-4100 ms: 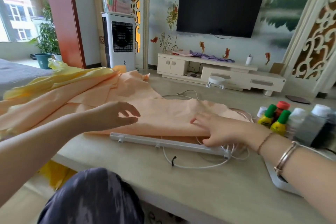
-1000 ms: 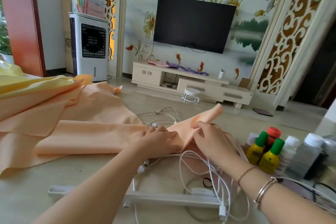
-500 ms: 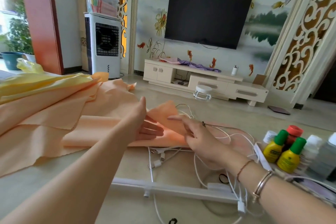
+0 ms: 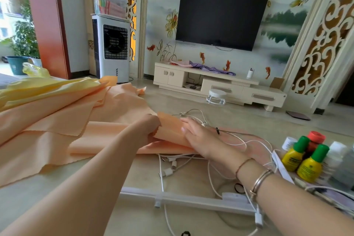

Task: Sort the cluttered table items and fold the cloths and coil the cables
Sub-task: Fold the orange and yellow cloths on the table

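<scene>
Here the left hand (image 4: 147,126) pinches the peach cloth (image 4: 107,136) at its fold while the right hand (image 4: 199,136), fingers flat, presses the three-o'clock end, likely to crease it.

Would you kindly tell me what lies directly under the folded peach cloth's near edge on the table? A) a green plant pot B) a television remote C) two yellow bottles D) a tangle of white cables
D: the white cables spill out from beneath the near edge of the peach cloth, which the left hand grips and the right hand presses flat.
</scene>
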